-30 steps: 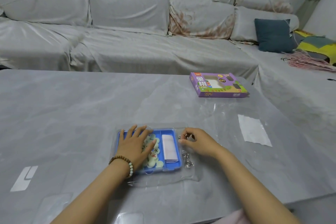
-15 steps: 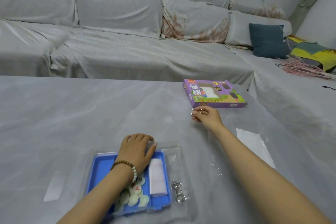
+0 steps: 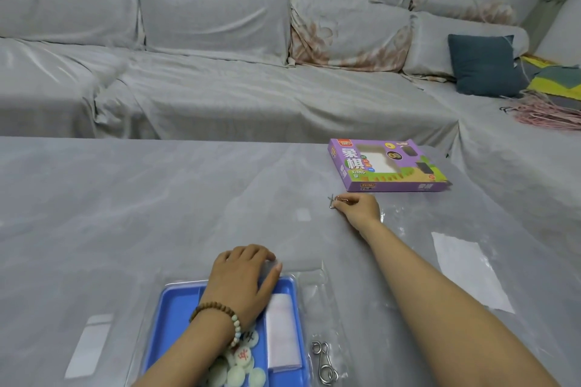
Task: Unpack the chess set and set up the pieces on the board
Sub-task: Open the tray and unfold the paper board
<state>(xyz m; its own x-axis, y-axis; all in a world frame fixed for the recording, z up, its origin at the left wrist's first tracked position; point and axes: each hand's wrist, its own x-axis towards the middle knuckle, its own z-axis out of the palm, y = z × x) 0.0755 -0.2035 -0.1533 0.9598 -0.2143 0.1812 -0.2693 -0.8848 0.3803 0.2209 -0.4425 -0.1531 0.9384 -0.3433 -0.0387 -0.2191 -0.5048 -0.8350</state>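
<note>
A blue tray lies near the table's front edge inside a clear plastic cover. It holds several pale round chess pieces and a folded white sheet. My left hand rests on the tray's far end, fingers curled over its rim. My right hand is stretched far forward and pinches a small metal wire puzzle just above the table, in front of the purple chess box.
A second metal wire puzzle lies right of the tray on the clear cover. A white paper lies at the right. A white label is on the table at the left. A covered sofa stands behind the table.
My right hand lifted a metal puzzle from beside the tray and carried it forward toward the purple box. My left hand slid to the tray's far end. The view tilted.
</note>
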